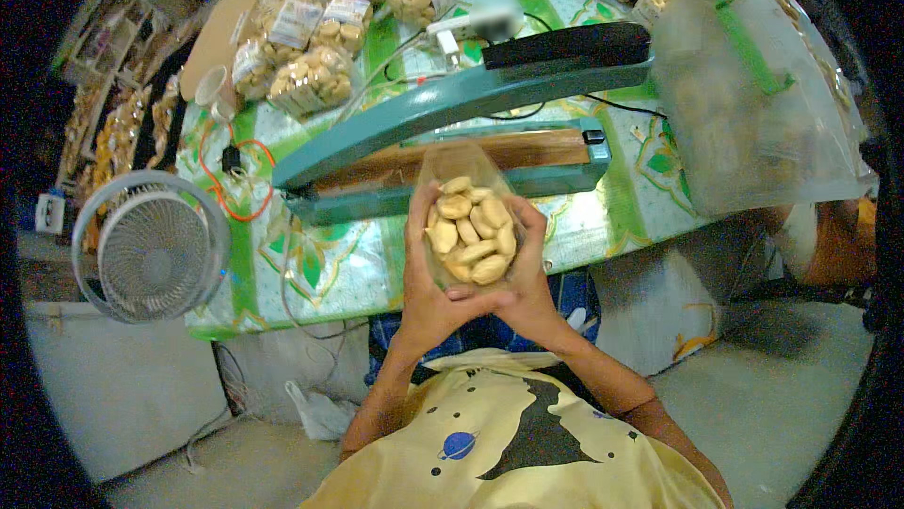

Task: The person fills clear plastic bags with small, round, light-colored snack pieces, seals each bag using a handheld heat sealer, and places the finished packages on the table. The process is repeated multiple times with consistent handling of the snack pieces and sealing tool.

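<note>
Between my two hands is a clear plastic bag [471, 234] of pale, rounded cookies. My left hand [420, 269] is closed around its left side, and my right hand [530, 269] grips the right side, with the thumbs near the bottom. The flattened top of the bag reaches into the gap of a teal impulse sealer [395, 203]. Its arm [452, 95], with a black handle, is raised above the brown sealing strip. Part of the strip is hidden behind the bag's mouth.
Filled cookie bags [315, 80] lie at the back left. A large translucent bag [753, 113] stands at right. A round fan [155, 250] is on the left, near an orange cord [247, 217]. A white power strip [476, 24] sits behind the sealer on the patterned tablecloth [320, 269].
</note>
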A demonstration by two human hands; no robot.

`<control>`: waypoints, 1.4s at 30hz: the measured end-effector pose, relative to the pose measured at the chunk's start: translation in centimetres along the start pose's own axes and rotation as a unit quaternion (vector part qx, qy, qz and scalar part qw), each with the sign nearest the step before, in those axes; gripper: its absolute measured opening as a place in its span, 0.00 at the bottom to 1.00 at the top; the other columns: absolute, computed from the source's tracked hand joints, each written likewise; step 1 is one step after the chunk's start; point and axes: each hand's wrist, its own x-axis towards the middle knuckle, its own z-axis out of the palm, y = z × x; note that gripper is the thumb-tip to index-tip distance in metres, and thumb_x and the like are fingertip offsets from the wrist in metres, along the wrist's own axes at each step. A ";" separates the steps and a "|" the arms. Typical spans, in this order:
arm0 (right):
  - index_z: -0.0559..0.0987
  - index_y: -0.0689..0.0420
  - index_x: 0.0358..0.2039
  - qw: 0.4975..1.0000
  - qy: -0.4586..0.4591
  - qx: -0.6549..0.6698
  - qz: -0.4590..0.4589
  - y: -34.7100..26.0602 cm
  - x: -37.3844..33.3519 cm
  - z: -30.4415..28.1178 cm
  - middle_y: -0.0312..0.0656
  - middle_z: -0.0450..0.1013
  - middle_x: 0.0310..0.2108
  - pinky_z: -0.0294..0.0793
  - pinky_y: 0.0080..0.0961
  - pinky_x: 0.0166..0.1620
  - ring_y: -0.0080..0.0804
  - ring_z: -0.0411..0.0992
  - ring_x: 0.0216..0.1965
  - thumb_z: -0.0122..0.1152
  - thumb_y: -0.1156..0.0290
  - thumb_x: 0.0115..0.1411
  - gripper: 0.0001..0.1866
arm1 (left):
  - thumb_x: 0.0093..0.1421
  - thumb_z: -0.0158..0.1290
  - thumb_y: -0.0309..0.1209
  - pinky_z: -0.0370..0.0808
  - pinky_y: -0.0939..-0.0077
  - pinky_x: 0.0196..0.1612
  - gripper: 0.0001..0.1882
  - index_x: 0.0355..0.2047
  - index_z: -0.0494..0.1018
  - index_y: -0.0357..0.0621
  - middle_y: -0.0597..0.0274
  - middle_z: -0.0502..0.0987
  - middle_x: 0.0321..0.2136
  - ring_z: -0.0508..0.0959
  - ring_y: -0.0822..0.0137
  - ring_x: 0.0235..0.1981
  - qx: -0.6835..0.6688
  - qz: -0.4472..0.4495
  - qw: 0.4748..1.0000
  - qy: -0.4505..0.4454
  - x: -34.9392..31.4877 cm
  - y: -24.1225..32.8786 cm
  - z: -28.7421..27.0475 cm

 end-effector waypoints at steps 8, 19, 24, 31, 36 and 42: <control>0.56 0.57 0.64 0.966 -0.199 -0.166 0.001 2.5 1.3 -5.5 0.49 0.58 0.59 0.55 0.40 0.66 0.47 0.57 0.62 0.81 0.60 0.36 0.57 | 0.35 0.74 0.47 0.61 0.63 0.64 0.61 0.65 0.55 0.37 0.50 0.66 0.61 0.66 0.58 0.62 -0.086 -0.159 0.980 -0.088 -0.8 -4.8 -2.7; 0.52 0.56 0.65 0.972 -0.229 -0.047 -0.033 0.8 1.8 -1.1 0.49 0.58 0.60 0.59 0.41 0.64 0.45 0.59 0.61 0.80 0.54 0.40 0.59 | 0.31 0.76 0.53 0.66 0.60 0.60 0.66 0.63 0.50 0.37 0.51 0.62 0.58 0.68 0.57 0.56 -0.235 -0.058 0.962 0.124 -1.1 -3.6 0.2; 0.50 0.55 0.66 0.969 -0.235 0.076 0.026 -0.5 1.8 -1.5 0.48 0.58 0.62 0.60 0.39 0.63 0.42 0.59 0.63 0.80 0.57 0.41 0.59 | 0.31 0.75 0.56 0.66 0.59 0.60 0.64 0.62 0.53 0.38 0.51 0.63 0.58 0.68 0.58 0.57 -0.292 -0.025 0.954 0.065 -0.8 -5.1 -0.4; 0.53 0.54 0.66 0.976 -0.215 -0.021 0.016 -0.2 2.9 -0.1 0.48 0.57 0.64 0.58 0.38 0.66 0.43 0.57 0.64 0.82 0.57 0.37 0.60 | 0.37 0.71 0.59 0.63 0.59 0.62 0.62 0.63 0.53 0.36 0.49 0.64 0.57 0.67 0.53 0.58 -0.129 -0.081 0.986 0.070 -0.8 -4.8 -0.5; 0.51 0.55 0.67 0.979 -0.197 -0.046 -0.010 -0.4 2.7 -0.6 0.50 0.55 0.64 0.55 0.38 0.67 0.48 0.56 0.65 0.82 0.56 0.35 0.63 | 0.35 0.69 0.63 0.60 0.58 0.64 0.64 0.63 0.53 0.35 0.49 0.63 0.57 0.65 0.54 0.59 -0.074 0.049 0.990 0.106 -0.8 -4.1 -0.9; 0.44 0.56 0.69 0.971 -0.216 -0.068 -0.071 2.7 1.1 -1.5 0.52 0.51 0.66 0.50 0.40 0.68 0.48 0.52 0.67 0.80 0.62 0.37 0.66 | 0.44 0.63 0.60 0.65 0.58 0.58 0.48 0.54 0.63 0.36 0.50 0.69 0.51 0.69 0.55 0.53 -0.147 0.010 0.975 0.164 0.4 -2.3 -3.5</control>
